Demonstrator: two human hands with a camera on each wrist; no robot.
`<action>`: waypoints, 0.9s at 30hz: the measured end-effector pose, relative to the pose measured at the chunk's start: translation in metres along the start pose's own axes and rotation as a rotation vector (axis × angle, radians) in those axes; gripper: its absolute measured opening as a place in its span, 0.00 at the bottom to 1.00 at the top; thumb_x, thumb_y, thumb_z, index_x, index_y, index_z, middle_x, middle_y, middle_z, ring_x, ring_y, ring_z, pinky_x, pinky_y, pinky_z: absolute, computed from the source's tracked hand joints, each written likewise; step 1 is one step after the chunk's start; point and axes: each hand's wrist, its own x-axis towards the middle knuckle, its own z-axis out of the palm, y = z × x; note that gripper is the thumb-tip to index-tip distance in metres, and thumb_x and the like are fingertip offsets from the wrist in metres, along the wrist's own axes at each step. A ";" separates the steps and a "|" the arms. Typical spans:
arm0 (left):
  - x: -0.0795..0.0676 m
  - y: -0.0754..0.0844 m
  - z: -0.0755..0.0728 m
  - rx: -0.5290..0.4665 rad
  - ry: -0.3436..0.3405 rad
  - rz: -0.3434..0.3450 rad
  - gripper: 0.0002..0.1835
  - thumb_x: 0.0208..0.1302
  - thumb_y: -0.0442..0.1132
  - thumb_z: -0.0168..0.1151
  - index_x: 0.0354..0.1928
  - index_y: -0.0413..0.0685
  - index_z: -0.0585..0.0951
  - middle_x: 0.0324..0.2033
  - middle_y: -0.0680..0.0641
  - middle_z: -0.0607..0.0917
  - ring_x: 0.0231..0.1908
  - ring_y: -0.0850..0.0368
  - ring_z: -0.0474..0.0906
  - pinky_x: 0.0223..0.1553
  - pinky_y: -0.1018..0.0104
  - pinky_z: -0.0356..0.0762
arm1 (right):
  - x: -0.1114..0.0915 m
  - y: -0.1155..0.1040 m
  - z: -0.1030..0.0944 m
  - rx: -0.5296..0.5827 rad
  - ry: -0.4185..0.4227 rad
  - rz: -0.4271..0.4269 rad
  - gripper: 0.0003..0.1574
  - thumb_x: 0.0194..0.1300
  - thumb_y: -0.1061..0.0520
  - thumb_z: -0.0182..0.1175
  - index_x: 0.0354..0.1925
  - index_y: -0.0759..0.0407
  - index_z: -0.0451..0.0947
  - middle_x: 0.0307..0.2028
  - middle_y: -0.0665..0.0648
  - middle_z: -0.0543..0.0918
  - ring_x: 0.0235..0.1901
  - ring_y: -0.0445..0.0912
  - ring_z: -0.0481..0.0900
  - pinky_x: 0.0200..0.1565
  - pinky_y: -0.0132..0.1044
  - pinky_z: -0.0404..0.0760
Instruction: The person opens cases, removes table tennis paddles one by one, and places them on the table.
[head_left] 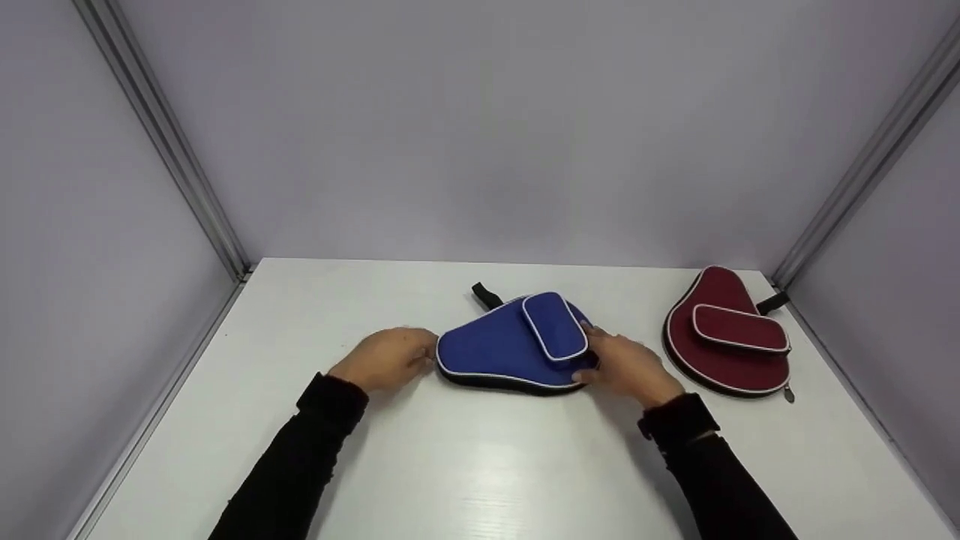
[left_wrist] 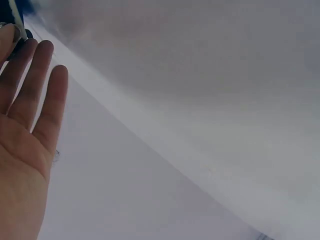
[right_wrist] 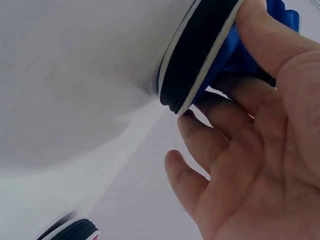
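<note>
A blue table tennis bat case (head_left: 487,349) with white piping, a zipped black side and a raised front pocket lies on the white table, its narrow end to the left. At that narrow end my left hand (head_left: 390,358) pinches the edge; in the left wrist view the thumb meets the case's corner (left_wrist: 18,15) and the other fingers (left_wrist: 56,100) stay straight. My right hand (head_left: 626,364) grips the wide end, thumb on the near side and fingers at the far side by the pocket. The right wrist view shows the case's black zip side (right_wrist: 197,55) close up.
A dark red bat case (head_left: 727,367) of the same shape lies at the right of the table (head_left: 465,465), narrow end toward the back. Grey walls (head_left: 495,135) with metal corner posts enclose the table at the back and sides.
</note>
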 end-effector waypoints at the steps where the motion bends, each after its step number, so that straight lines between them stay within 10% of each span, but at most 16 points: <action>1: -0.001 0.002 0.000 0.015 0.000 0.031 0.15 0.86 0.37 0.65 0.66 0.47 0.91 0.63 0.45 0.96 0.69 0.42 0.92 0.76 0.43 0.87 | -0.001 0.001 -0.001 -0.021 0.016 -0.006 0.59 0.74 0.45 0.83 0.87 0.71 0.69 0.80 0.76 0.80 0.73 0.75 0.86 0.68 0.71 0.89; 9: -0.011 0.026 0.000 0.044 -0.050 0.140 0.03 0.78 0.41 0.71 0.43 0.52 0.90 0.47 0.52 0.94 0.44 0.55 0.90 0.54 0.50 0.92 | -0.005 0.011 -0.006 -0.025 0.023 -0.049 0.50 0.70 0.49 0.86 0.79 0.70 0.79 0.59 0.75 0.94 0.61 0.72 0.94 0.64 0.69 0.91; 27: -0.008 0.027 0.002 0.021 -0.074 0.165 0.08 0.70 0.40 0.78 0.36 0.58 0.85 0.39 0.60 0.90 0.39 0.64 0.80 0.47 0.59 0.86 | -0.008 -0.003 -0.008 0.086 -0.061 0.081 0.66 0.69 0.37 0.87 0.88 0.67 0.68 0.71 0.75 0.89 0.72 0.71 0.88 0.73 0.71 0.86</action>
